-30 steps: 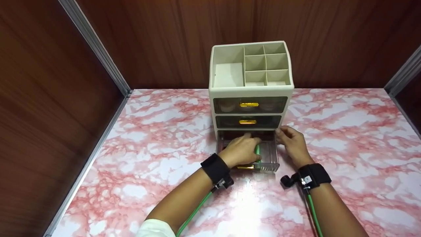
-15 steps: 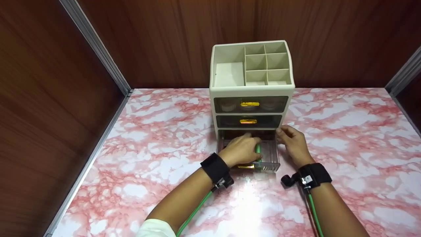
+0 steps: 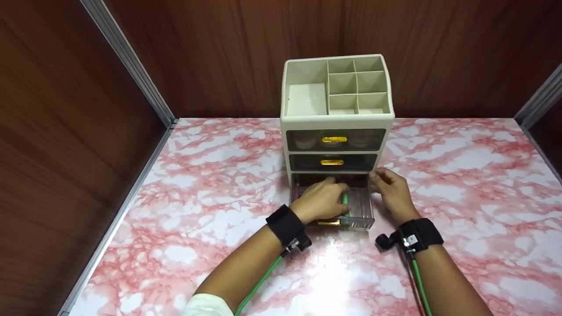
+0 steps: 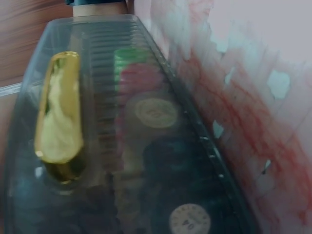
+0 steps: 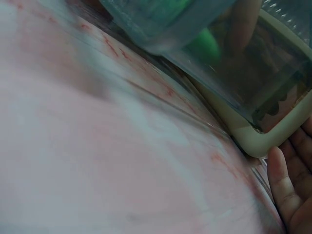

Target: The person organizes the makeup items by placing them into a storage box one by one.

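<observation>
My left hand [image 3: 322, 199] reaches down into the pulled-out bottom drawer [image 3: 362, 223] of a cream drawer organizer [image 3: 337, 118]. Its thumb and fingers pinch a green rod-like piece [image 3: 345, 199], partly hidden by the hand. Through the clear drawer front in the left wrist view show a green piece [image 4: 131, 54], a red piece [image 4: 141, 78] and darker pieces bearing round pale labels [image 4: 190, 219]. My right hand [image 3: 392, 188] rests at the organizer's lower right side. In the right wrist view its thumb [image 5: 279, 170] touches the cream frame corner [image 5: 258, 146], with the fingers along the side.
Above the open drawer are two closed dark drawers with gold handles [image 3: 333, 162]. The organizer's top has a large compartment [image 3: 306, 98] and several small ones. Brown wood panels [image 3: 228, 57] stand behind and left of the red-and-white marbled table [image 3: 197, 219].
Almost nothing differs. Both hands keep their places, the left in the drawer and the right at the organizer's side; the view shifts very slightly.
</observation>
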Tool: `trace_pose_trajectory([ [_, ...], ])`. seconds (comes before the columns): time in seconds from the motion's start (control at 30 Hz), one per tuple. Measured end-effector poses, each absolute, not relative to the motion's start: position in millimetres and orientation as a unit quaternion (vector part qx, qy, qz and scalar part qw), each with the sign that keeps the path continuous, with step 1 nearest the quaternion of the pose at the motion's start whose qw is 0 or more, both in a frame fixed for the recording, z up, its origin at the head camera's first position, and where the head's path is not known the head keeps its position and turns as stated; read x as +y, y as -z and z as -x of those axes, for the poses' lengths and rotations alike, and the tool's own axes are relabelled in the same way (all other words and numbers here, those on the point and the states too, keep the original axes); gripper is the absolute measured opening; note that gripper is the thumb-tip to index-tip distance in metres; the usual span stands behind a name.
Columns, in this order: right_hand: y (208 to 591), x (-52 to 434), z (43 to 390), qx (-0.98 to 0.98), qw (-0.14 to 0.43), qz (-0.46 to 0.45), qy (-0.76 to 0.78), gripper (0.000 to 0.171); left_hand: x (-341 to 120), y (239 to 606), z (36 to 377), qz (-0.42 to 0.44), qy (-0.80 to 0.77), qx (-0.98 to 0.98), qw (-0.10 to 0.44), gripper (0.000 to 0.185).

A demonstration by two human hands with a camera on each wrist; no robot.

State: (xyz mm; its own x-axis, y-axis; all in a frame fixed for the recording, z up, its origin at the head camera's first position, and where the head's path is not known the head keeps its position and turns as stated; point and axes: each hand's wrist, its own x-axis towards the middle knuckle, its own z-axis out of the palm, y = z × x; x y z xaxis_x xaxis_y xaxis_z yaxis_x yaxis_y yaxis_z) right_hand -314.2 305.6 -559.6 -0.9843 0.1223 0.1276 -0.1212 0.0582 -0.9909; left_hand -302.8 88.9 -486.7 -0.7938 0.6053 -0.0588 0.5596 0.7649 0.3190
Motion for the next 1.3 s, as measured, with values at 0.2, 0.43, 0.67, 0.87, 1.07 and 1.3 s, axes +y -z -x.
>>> trace_pose_trajectory([
  [0.2,560,306,314,-0.729,0.090,0.002,-0.679,0.042,76,478,295,-0.330,-0.168,0.928,0.047,0.049],
  [0.43,537,295,303,-0.720,0.087,-0.005,-0.688,0.035,53,463,280,-0.348,-0.216,0.912,0.020,0.045],
  [0.67,530,293,301,-0.728,0.082,0.000,-0.681,0.035,15,440,273,-0.401,-0.288,0.869,-0.011,0.038],
  [0.87,530,294,298,-0.734,0.083,0.007,-0.674,0.036,-27,427,277,-0.408,-0.333,0.850,-0.023,0.024],
  [1.07,543,301,309,-0.739,0.081,0.009,-0.669,0.038,-59,421,284,-0.345,-0.305,0.887,0.000,0.010],
  [1.3,548,309,312,-0.726,0.043,0.010,-0.687,0.047,-64,436,286,-0.299,-0.181,0.927,0.133,0.015],
])
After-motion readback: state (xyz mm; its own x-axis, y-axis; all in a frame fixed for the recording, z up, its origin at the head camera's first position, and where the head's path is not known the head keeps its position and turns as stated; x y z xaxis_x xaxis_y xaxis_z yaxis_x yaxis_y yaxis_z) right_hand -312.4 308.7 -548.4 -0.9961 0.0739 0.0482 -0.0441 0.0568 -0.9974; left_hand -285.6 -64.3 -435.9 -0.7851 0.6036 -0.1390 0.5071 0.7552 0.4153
